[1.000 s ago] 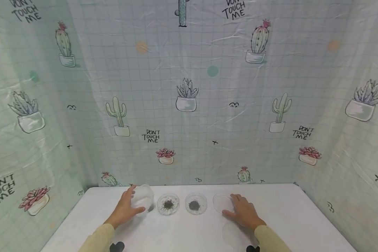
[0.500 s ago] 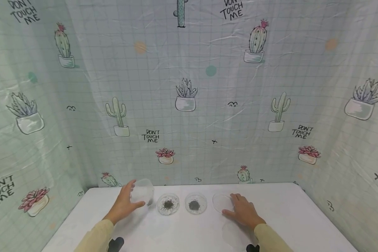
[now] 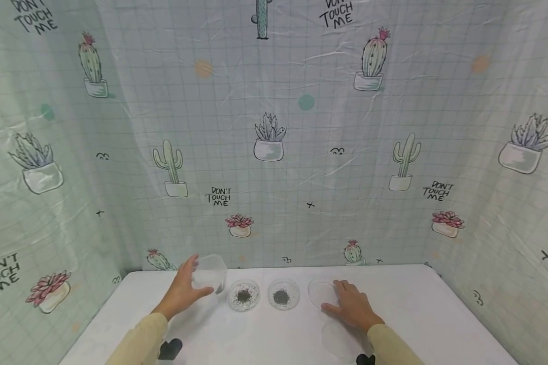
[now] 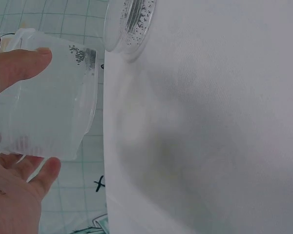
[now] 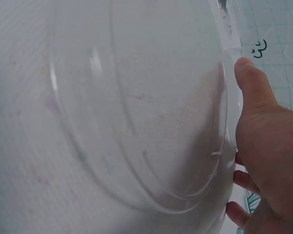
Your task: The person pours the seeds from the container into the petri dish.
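Observation:
My left hand point(image 3: 180, 294) grips a translucent plastic box point(image 3: 212, 274) and holds it tilted above the back left of the table. In the left wrist view a few dark grains point(image 4: 78, 53) show in one corner of the box point(image 4: 49, 112). Right of it stands a petri dish point(image 3: 255, 286) with dark flakes, then a second dish point(image 3: 295, 289) with a dark grey heap. My right hand point(image 3: 353, 306) rests beside a clear round dish or lid point(image 3: 317, 294), thumb and fingers spread at its edge. Whether it pinches the rim is unclear.
Nearer me, partly under the right forearm, lies another clear round dish or lid point(image 3: 335, 339), large in the right wrist view. The white table point(image 3: 274, 339) ends at a hanging cactus-print curtain point(image 3: 274, 203) at the back and sides.
My left hand has raised and tilted the plastic box, then shifted it slightly right toward the flake-filled dish. The right hand has stayed in place.

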Motion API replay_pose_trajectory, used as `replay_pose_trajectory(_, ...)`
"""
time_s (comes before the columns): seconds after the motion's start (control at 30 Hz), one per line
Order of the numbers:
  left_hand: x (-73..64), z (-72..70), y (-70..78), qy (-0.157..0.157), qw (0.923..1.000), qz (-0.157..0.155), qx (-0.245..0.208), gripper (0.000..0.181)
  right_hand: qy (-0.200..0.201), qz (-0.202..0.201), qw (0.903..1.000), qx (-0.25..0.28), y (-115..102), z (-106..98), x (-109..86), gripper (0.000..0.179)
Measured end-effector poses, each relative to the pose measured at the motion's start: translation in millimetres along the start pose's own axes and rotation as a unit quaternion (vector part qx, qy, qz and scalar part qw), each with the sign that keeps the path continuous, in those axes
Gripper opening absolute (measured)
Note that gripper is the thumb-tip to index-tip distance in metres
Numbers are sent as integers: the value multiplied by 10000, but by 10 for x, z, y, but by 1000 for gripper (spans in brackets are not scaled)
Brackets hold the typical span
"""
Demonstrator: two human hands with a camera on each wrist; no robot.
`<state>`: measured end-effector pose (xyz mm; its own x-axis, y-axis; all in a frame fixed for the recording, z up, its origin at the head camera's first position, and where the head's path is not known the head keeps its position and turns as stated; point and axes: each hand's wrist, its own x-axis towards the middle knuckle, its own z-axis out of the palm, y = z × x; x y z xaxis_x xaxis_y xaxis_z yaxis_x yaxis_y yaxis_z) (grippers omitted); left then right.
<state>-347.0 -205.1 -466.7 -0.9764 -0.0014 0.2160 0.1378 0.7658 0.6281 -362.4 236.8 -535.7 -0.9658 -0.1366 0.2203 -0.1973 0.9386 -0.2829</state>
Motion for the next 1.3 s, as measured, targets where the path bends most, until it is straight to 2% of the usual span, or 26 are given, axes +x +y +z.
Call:
replay_pose_trajectory(0.73, 108, 189, 305, 29, 9988, 468, -145, 99, 154, -142, 9998, -15, 6, 19, 30, 81)
replay_pose_trajectory(1.03, 146, 267, 396, -10, 9988, 442, -219, 102, 38, -68, 10000, -18, -11, 5, 32, 81)
replay_pose_trajectory(1.3, 179, 341, 468, 28, 9986, 508, -175, 99, 112, -112, 9999, 3, -3, 11, 45, 80)
